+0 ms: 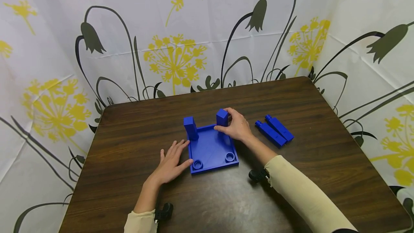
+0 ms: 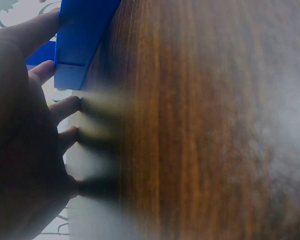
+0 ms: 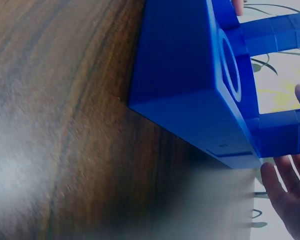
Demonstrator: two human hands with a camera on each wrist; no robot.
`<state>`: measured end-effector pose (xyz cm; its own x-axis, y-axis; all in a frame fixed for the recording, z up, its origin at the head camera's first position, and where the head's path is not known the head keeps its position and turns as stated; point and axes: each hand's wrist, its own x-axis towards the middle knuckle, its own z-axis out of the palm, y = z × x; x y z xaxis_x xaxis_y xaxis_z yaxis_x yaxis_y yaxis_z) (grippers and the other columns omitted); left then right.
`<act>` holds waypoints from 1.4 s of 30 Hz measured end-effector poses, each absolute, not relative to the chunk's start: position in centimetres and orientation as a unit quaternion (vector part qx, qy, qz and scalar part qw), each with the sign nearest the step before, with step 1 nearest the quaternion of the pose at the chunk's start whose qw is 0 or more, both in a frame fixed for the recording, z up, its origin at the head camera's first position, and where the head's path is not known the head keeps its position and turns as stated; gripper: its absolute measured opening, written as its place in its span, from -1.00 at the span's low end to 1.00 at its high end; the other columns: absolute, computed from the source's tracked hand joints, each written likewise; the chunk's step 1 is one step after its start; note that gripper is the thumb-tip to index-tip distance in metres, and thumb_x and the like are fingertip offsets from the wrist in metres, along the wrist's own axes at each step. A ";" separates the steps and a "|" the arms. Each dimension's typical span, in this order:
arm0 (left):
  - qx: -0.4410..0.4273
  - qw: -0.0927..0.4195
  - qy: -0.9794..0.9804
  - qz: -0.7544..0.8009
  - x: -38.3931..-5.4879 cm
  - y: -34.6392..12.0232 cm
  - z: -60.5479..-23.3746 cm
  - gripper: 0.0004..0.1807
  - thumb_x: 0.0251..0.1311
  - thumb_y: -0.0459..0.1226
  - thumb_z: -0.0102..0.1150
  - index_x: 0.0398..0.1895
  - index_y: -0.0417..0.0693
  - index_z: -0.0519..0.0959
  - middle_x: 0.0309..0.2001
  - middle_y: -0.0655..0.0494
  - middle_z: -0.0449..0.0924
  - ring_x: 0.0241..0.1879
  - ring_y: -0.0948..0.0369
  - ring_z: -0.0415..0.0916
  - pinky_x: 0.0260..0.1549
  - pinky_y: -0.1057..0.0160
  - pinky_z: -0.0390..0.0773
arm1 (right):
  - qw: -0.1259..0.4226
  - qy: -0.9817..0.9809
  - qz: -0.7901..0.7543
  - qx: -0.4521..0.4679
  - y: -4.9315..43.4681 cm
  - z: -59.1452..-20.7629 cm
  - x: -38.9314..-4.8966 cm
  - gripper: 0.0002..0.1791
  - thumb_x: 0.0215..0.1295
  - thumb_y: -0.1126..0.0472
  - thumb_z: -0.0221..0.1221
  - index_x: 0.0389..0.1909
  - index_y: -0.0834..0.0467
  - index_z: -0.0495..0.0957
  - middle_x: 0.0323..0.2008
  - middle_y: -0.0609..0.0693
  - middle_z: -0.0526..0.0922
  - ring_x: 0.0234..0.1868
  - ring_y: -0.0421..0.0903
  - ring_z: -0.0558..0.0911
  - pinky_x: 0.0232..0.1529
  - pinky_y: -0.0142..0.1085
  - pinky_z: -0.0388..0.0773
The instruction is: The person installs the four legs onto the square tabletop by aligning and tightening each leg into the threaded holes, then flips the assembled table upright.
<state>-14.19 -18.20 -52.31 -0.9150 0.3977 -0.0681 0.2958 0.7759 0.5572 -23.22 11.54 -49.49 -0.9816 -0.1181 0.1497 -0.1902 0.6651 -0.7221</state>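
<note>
A square blue plastic panel [image 1: 211, 148] with a raised rim lies on the table, round sockets at its two near corners. At its far left corner stands a square blue leg [image 1: 191, 128]. The second upright leg [image 1: 221, 118] is at the far right corner, and my right hand [image 1: 237, 125] holds it between thumb and fingers. Along the panel's left side rests my left hand [image 1: 170, 163], fingers spread and fairly straight, thumb at the near left corner. In the left wrist view, the thumb and index finger touch the panel's wall [image 2: 77, 50].
Two loose blue legs [image 1: 274, 131] with round pegs lie side by side to the right of the panel. The brown wood-grain table [image 1: 129, 136] has a flowered curtain [image 1: 194, 28] behind it. Both wrists carry small black devices.
</note>
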 end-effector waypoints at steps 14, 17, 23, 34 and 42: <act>0.190 0.088 0.937 0.279 -14.2 -18.2 -52.3 -0.20 0.33 0.20 0.02 0.56 0.26 0.04 0.54 0.00 -0.01 0.52 -0.09 -0.27 0.20 -0.48 -0.43 | -0.083 -0.840 0.478 0.244 13.4 -48.2 -24.1 -0.05 0.03 0.45 0.36 0.45 -0.02 0.19 0.31 0.16 0.32 0.29 0.15 0.39 0.19 0.12 0.39; 0.190 0.088 0.936 0.281 -14.1 -18.2 -52.3 -0.20 0.33 0.20 0.02 0.56 0.26 0.04 0.54 0.00 -0.01 0.52 -0.08 -0.27 0.21 -0.47 -0.43 | -0.099 -0.816 0.507 0.261 13.6 -48.4 -24.2 -0.08 0.06 0.50 0.30 0.45 0.03 0.18 0.36 0.18 0.31 0.35 0.16 0.34 0.27 0.15 0.28; 0.193 0.082 0.935 0.285 -14.0 -18.2 -52.3 -0.21 0.34 0.17 0.04 0.55 0.24 0.06 0.53 -0.03 0.01 0.52 -0.11 -0.25 0.20 -0.48 -0.41 | -0.121 -0.777 0.557 0.267 13.7 -48.7 -24.5 -0.17 0.12 0.52 0.25 0.42 0.07 0.22 0.37 0.21 0.32 0.40 0.15 0.29 0.31 0.19 0.18; 0.190 0.088 0.936 0.282 -14.1 -18.2 -52.2 -0.20 0.33 0.20 0.02 0.56 0.28 0.03 0.54 0.00 -0.02 0.52 -0.08 -0.28 0.20 -0.47 -0.44 | -0.124 -0.769 0.573 0.256 13.7 -48.8 -24.8 -0.29 0.18 0.50 0.26 0.37 0.24 0.29 0.30 0.24 0.40 0.35 0.19 0.35 0.26 0.16 0.28; 0.189 0.087 0.936 0.283 -14.1 -18.1 -52.2 -0.21 0.33 0.19 0.02 0.55 0.26 0.05 0.53 -0.01 0.00 0.52 -0.08 -0.27 0.20 -0.47 -0.43 | -0.124 -0.770 0.567 0.266 13.5 -47.3 -24.0 -0.36 0.19 0.53 0.22 0.32 0.33 0.31 0.27 0.30 0.40 0.32 0.25 0.36 0.22 0.13 0.35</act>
<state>-14.07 -18.13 -52.15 -0.9134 0.4033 -0.0556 0.3051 0.7685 0.5624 -24.00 13.54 -47.34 -0.8278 -0.5503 0.1094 -0.2682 0.2169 -0.9386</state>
